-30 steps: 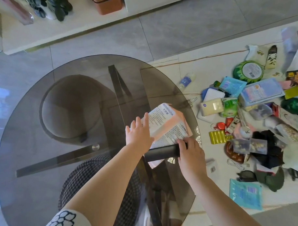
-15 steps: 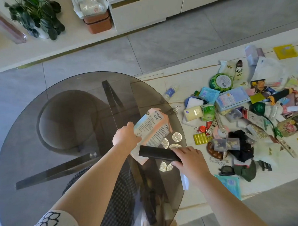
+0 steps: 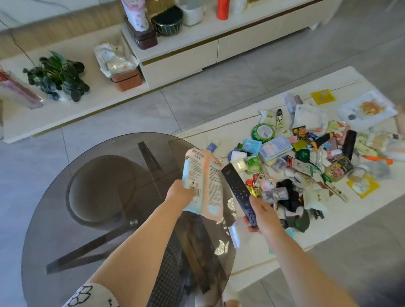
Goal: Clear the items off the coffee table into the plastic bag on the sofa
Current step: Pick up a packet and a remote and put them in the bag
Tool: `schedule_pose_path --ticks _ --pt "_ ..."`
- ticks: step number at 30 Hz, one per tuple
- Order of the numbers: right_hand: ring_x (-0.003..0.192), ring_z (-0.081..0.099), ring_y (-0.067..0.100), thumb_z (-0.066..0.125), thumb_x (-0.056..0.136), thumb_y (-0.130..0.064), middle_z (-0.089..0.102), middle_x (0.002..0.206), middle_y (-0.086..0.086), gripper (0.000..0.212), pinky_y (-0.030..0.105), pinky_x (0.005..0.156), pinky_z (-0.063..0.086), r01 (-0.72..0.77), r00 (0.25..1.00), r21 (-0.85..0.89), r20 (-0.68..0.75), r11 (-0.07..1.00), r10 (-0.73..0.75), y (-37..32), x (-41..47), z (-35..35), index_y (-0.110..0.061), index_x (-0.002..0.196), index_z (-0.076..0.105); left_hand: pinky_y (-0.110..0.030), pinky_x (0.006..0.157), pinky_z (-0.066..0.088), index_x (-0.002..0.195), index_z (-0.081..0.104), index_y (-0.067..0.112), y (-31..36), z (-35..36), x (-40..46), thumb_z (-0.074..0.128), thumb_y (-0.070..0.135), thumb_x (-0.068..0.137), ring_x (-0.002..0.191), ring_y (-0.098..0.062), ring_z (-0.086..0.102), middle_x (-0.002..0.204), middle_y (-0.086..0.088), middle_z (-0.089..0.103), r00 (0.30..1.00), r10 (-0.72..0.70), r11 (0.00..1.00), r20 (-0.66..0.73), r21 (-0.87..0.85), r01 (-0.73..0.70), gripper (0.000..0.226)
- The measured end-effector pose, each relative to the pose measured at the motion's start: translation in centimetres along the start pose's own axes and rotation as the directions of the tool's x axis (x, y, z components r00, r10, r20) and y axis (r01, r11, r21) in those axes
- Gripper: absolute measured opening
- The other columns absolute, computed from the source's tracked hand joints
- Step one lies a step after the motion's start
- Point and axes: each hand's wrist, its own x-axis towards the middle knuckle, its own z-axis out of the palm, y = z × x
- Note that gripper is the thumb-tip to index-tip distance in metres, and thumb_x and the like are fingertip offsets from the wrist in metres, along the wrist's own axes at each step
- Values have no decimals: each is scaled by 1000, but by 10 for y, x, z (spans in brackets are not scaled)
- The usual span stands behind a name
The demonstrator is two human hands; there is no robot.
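Note:
My left hand (image 3: pixel 180 194) grips a pink and white printed packet (image 3: pixel 204 176) by its lower left edge and holds it upright above the round smoked-glass table (image 3: pixel 80 218). My right hand (image 3: pixel 264 216) holds a dark remote control (image 3: pixel 238 191) by its near end, with its far end pointing up and away beside the packet. Several small blister packs (image 3: pixel 221 247) lie on the glass under my hands. A heap of small items (image 3: pixel 299 170) covers the white coffee table (image 3: pixel 244 122) to the right. No plastic bag or sofa is in view.
A low white cabinet (image 3: pixel 200 47) runs along the far wall with a dark bowl (image 3: pixel 167 23), a red bottle (image 3: pixel 222 6) and boxes on it. A potted plant (image 3: pixel 57 77) and a brown box (image 3: pixel 127 79) sit on the low ledge. Grey tiled floor lies between.
Both hands lifted their items off the glass table: the packet rose upright in my left hand, and the remote swung from lying flat to pointing away. The view tilted up toward the cabinet.

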Motion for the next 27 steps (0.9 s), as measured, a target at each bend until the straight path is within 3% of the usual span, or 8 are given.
schedule_pose_path --ticks 3,7,11,15,19,22,24,27 --pt "52 57 15 40 100 -31 58 78 9 20 21 40 44 13 998 155 -55 988 -5 -12 -36 -22 -15 97 52 -33 78 45 120 53 11 20 3 -37 57 13 91 93 -21 53 107 -4 58 999 26 999 29 -36 -25 29" --pt "59 56 18 37 101 -30 57 82 11 25 25 44 43 37 992 264 -128 964 -3 -21 -82 -62 -12 110 51 -39 88 52 121 54 10 49 14 -85 61 12 88 105 -26 59 118 -9 62 993 79 985 84 -159 -65 34" --pt "59 55 18 36 101 -34 58 76 11 26 25 46 44 77 974 383 -226 921 12 -20 -119 -109 -14 101 52 -43 74 57 121 50 12 81 35 -133 57 10 91 104 -27 60 118 -10 61 975 92 951 200 -309 -26 31" --pt "62 55 15 36 101 -34 59 81 8 25 20 39 47 103 952 525 -299 845 70 -7 -149 -164 -14 104 50 -53 81 55 121 52 9 107 72 -180 57 8 91 105 -32 62 118 -12 62 945 143 947 294 -317 -45 31" --pt "61 57 14 37 101 -29 59 87 9 26 17 36 44 147 938 622 -335 769 92 12 -183 -229 -10 115 50 -50 82 54 114 53 11 132 124 -229 54 5 92 96 -30 62 108 -11 63 913 210 950 349 -295 -106 23" --pt "55 61 14 38 99 -21 60 82 9 21 16 35 44 208 929 663 -365 719 68 37 -221 -283 -8 105 54 -51 82 55 113 55 10 145 177 -275 55 7 92 93 -30 64 107 -12 64 885 254 954 390 -253 -163 21" --pt "50 65 12 38 99 -21 63 82 9 20 18 36 46 219 923 665 -378 714 68 43 -226 -294 -10 97 56 -45 72 55 114 55 10 149 190 -282 55 8 93 85 -27 64 105 -12 64 875 277 948 396 -263 -180 21" --pt "60 68 18 39 100 -21 63 88 11 20 23 40 51 289 904 706 -423 647 58 67 -253 -337 -9 106 54 -37 61 55 121 54 7 159 237 -316 57 14 93 89 -28 65 109 -12 66 844 315 944 433 -237 -230 29"
